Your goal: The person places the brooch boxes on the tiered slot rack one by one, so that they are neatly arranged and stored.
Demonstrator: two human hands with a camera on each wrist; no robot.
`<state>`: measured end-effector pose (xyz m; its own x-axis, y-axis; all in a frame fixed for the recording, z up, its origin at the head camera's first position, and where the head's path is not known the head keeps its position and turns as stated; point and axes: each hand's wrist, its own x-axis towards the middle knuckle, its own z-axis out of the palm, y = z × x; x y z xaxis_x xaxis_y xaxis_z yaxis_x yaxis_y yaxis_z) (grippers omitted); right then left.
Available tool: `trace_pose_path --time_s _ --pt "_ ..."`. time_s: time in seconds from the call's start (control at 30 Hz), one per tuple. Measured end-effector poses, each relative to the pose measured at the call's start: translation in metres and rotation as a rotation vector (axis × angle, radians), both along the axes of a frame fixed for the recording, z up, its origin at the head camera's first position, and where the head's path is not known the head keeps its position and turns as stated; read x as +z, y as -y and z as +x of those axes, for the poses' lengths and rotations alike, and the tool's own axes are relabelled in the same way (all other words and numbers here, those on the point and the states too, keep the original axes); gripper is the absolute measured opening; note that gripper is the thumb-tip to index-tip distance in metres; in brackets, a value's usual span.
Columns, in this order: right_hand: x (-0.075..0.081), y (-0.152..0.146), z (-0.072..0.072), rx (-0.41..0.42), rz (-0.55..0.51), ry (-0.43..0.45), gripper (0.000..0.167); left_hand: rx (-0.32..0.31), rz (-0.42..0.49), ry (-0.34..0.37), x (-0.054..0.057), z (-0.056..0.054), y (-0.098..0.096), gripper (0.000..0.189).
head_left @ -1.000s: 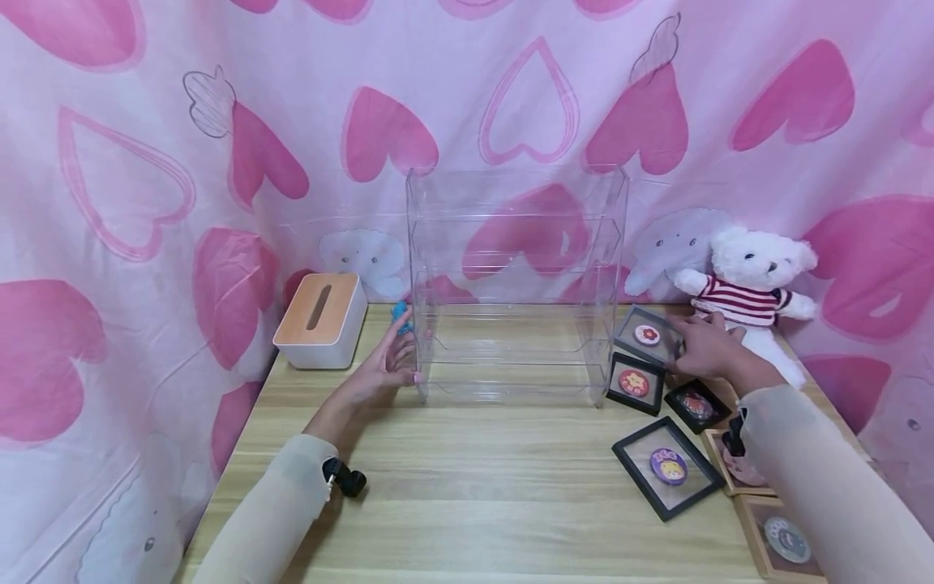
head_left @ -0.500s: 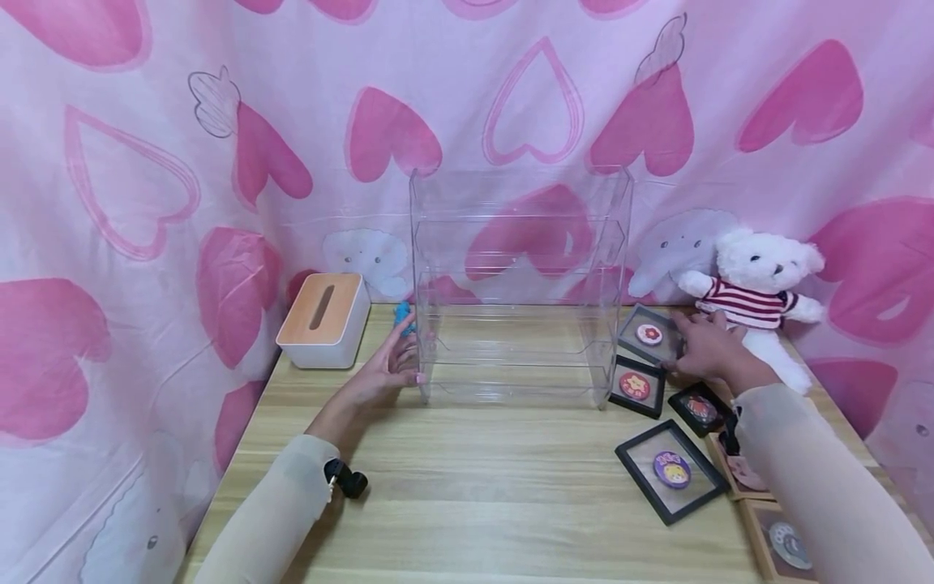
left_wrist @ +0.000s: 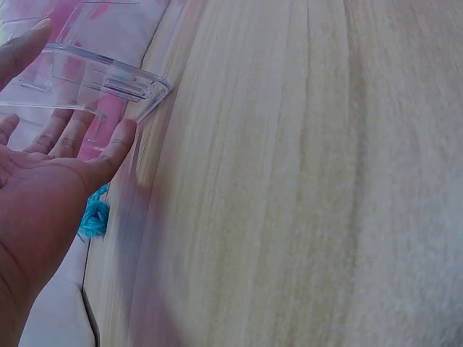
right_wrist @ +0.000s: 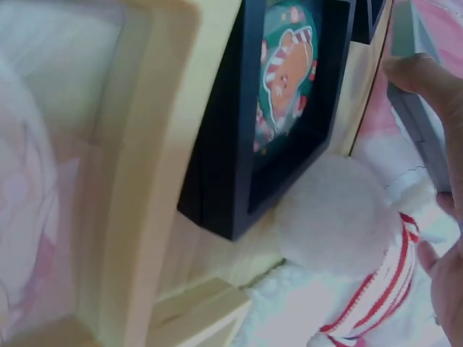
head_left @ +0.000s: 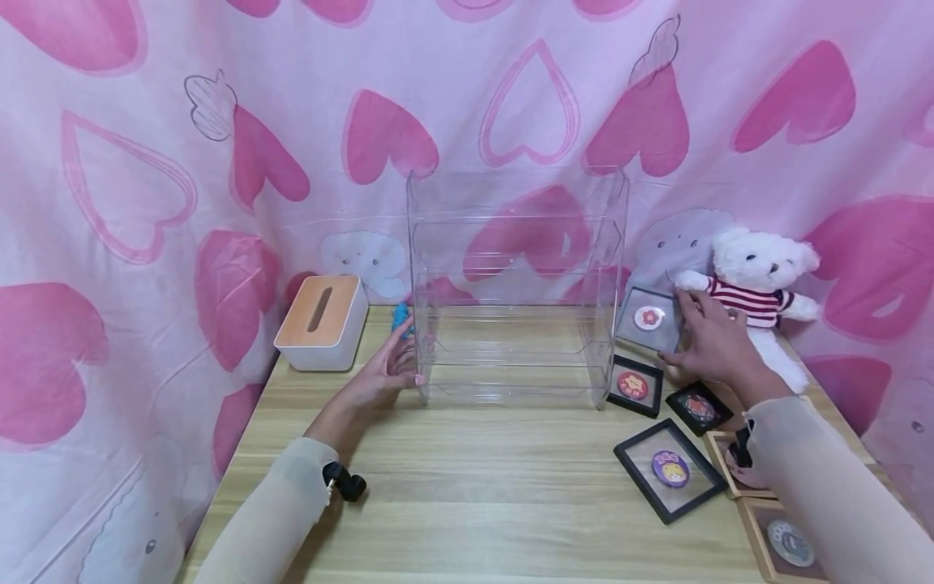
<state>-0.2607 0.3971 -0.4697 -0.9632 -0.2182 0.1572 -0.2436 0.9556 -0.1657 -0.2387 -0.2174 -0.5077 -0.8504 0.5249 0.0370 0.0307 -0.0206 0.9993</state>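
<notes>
1. Nearest, right side of the table (head_left: 467,503): a grey-badge wooden frame (head_left: 790,542) and, beyond it, a pink-badge wooden frame (head_left: 739,462), both partly hidden by the right sleeve (head_left: 824,478).
2. Next out: a purple-badge frame (head_left: 670,470) lies flat, turned cornerwise. Behind it, a small black frame (head_left: 700,407) and a star-badge frame (head_left: 633,386), the latter just beside the rack's right foot.
3. Left hand (head_left: 387,369): spread wide, thumb toward the front edge and fingers toward the back of the clear rack's (head_left: 514,305) left side. Appears to touch it; firmness of contact cannot be told.
4. Right hand (head_left: 713,337): narrowed, thumb and fingers pinching the right-hand edge of a grey frame (head_left: 649,319).
5. Key relation: the grey frame is left of the right hand's knuckles, just beside the rack's right side. Right hand nearer; the rack's whole width separates it from the left. Face looks near square, no clear long axis; it appears tilted up, badge toward the person. Whether its lower edge touches the table cannot be told.
6. Farthest: teddy bear (head_left: 747,280) at right, tissue box (head_left: 321,324) at left, heart-print curtain (head_left: 467,49) behind.
</notes>
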Motion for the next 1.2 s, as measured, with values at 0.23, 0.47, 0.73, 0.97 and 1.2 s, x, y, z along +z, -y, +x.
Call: trace_pose_path --time_s 0.23,0.47,0.73,0.97,1.2 --pt "0.012 0.003 0.008 0.073 0.001 -0.193 0.118 0.009 -0.015 0.003 0.003 0.002 -0.001 0.115" --pt "0.023 0.009 0.015 0.139 -0.024 -0.298 0.100 0.025 -0.033 0.024 0.003 0.003 -0.002 0.112" --pt "0.055 0.002 0.021 0.150 -0.071 -0.401 0.114 0.019 -0.025 0.026 0.002 0.003 -0.002 0.109" --pt "0.104 0.006 0.027 0.156 -0.103 -0.554 0.130 0.029 -0.038 0.036 0.002 0.004 -0.003 0.108" --pt "0.146 0.014 0.020 0.203 -0.137 -0.654 0.130 0.034 -0.046 0.034 -0.001 0.004 -0.002 0.107"
